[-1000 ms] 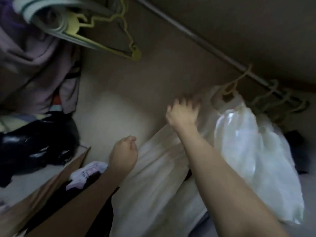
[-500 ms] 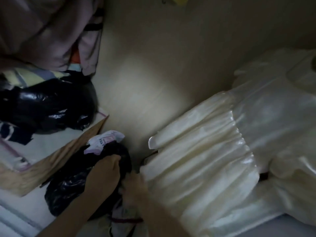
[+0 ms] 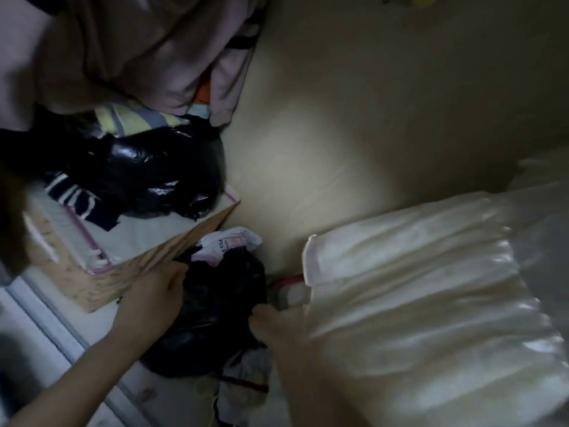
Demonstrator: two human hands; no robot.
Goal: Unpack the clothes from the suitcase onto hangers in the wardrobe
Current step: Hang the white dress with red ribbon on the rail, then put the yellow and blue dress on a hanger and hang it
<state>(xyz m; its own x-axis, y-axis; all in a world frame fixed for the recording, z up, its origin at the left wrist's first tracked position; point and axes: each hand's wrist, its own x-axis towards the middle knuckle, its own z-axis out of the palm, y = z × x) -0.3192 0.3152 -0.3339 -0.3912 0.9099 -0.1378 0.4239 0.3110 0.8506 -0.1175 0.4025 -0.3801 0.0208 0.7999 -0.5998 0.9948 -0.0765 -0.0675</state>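
Wardrobe floor, dim. Black plastic bag (image 3: 212, 306) sits between cardboard box (image 3: 89, 285) and hanging cream dress (image 3: 415, 272), blocking the corner. Second black bag (image 3: 160, 167) lies on the box. Left hand (image 3: 154, 300) grips the bag's top edge; right hand (image 3: 277, 331), blurred, touches its right side, grip unclear. Since 0.5 s ago, hands have spread apart.

Two black plastic bags (image 3: 160, 171), one upper left, one (image 3: 215, 312) lower centre. One cream pleated garment (image 3: 425, 282) at right. One pink garment (image 3: 138, 47) at top left. Two hands: left (image 3: 154, 298), right (image 3: 277, 328).
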